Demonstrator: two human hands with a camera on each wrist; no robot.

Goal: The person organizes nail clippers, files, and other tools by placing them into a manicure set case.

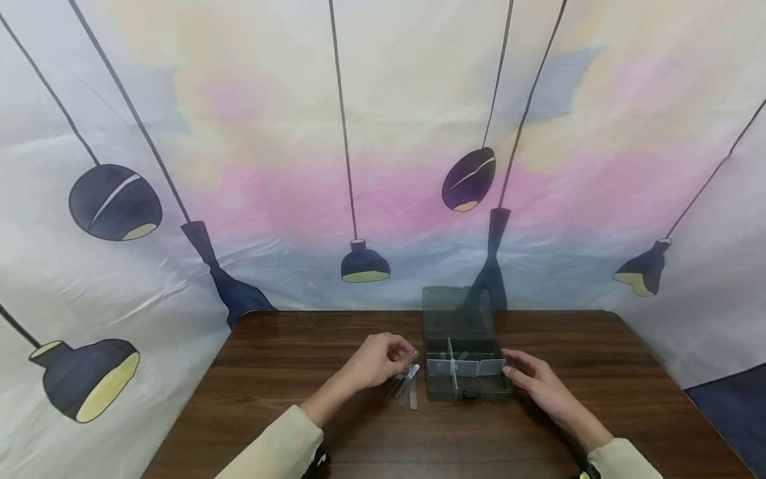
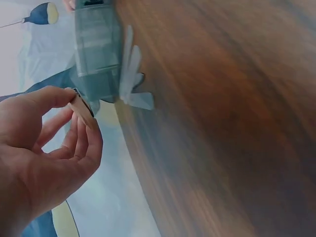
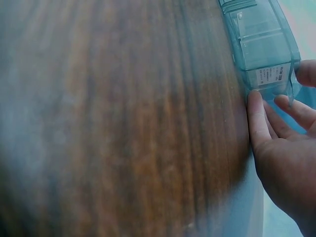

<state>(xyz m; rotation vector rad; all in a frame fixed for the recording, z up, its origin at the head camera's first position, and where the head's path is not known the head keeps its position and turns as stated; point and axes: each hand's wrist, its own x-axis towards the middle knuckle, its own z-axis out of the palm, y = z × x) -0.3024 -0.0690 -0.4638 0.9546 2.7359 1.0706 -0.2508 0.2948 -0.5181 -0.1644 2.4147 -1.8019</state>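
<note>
Thumb and fingertips of my left hand (image 1: pixel 380 360) pinch a small thin piece (image 2: pixel 83 104) with a dark edge; its kind is too unclear to tell. Just below that hand, several clear strips (image 1: pixel 409 386) lie in a loose fan on the table, left of the box. A green see-through compartment box (image 1: pixel 469 392) stands with its lid (image 1: pixel 457 311) raised at the back. Pale divider plates (image 1: pixel 469 367) stand inside it. My right hand (image 1: pixel 547 389) holds the box at its right wall, fingers on both sides of the rim, near a white label (image 3: pixel 270 74).
The box and strips stand on a dark wooden table (image 1: pixel 287 346). Behind the table's far edge hangs a cloth (image 1: pixel 287 166) printed with lamps, and the raised lid is close to it.
</note>
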